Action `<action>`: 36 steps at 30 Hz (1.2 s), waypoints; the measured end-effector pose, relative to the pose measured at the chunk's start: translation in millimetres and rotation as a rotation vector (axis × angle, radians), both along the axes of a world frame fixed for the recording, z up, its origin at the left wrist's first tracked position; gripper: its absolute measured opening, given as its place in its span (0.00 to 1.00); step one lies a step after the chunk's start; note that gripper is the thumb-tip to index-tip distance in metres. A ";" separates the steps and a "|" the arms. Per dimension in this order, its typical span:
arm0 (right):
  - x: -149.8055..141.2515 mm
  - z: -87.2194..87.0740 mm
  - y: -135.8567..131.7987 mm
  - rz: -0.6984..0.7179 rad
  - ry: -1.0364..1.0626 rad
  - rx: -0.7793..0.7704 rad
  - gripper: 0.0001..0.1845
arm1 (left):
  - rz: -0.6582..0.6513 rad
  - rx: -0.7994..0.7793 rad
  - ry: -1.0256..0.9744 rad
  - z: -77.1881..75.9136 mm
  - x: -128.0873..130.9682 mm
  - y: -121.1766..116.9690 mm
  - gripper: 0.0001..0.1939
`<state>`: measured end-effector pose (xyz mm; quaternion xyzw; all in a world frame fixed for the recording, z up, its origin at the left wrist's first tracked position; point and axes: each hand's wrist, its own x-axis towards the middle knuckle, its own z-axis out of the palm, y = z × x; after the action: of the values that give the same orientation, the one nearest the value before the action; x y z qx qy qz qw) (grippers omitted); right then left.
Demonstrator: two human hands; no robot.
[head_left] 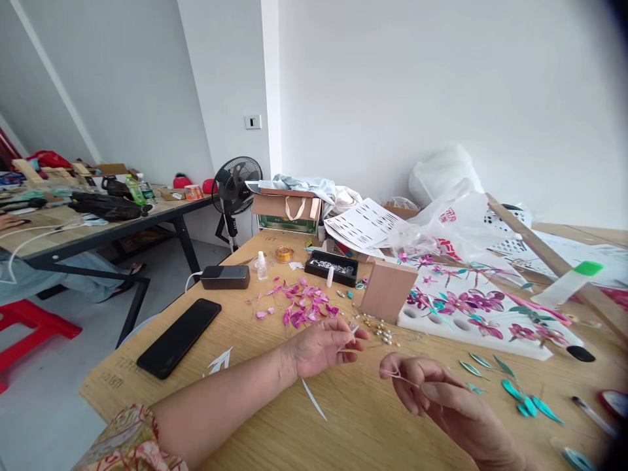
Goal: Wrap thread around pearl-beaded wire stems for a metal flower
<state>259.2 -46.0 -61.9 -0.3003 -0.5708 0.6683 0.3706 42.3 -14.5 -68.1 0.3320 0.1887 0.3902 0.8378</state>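
My left hand [321,347], at the end of a patterned sleeve [132,438], pinches a small whitish strip [354,329] between thumb and fingers. To its right, my right hand [436,392] has its fingers closed on a thin pale thread [403,377], whose far end I cannot trace. The hands are apart above the wooden table [275,418]. A long white sliver [314,400] shows just below my left hand. Beyond it lie loose magenta petals [304,304], with several pearl beads [385,333] between and behind the hands.
A black phone [179,337] and a dark power bank [224,277] lie at left. A white foam block [471,337] carries purple wire flowers at right, near loose teal leaves [527,402]. A small brown board [387,291] stands beside it. A fan [238,186] stands behind.
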 end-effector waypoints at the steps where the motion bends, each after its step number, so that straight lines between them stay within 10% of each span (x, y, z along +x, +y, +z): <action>1: -0.4 1.7 -1.0 0.021 -0.029 0.013 0.12 | -0.026 0.000 0.010 1.7 1.3 0.3 0.07; 8: -6.4 13.4 -4.5 0.150 -0.098 0.104 0.10 | -0.222 0.008 -0.001 3.4 6.9 2.7 0.06; 20: -1.8 2.0 2.8 -0.127 0.190 -0.084 0.11 | -0.174 0.040 0.081 2.6 0.5 2.2 0.07; 36: 0.5 -1.0 4.3 -0.051 0.303 -0.118 0.10 | -0.264 -0.015 0.037 0.7 6.4 -6.1 0.09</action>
<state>259.7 -41.7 -62.9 -0.2317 -0.4602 0.7288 0.4511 48.7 -20.6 -67.4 0.3549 0.1616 0.2692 0.8806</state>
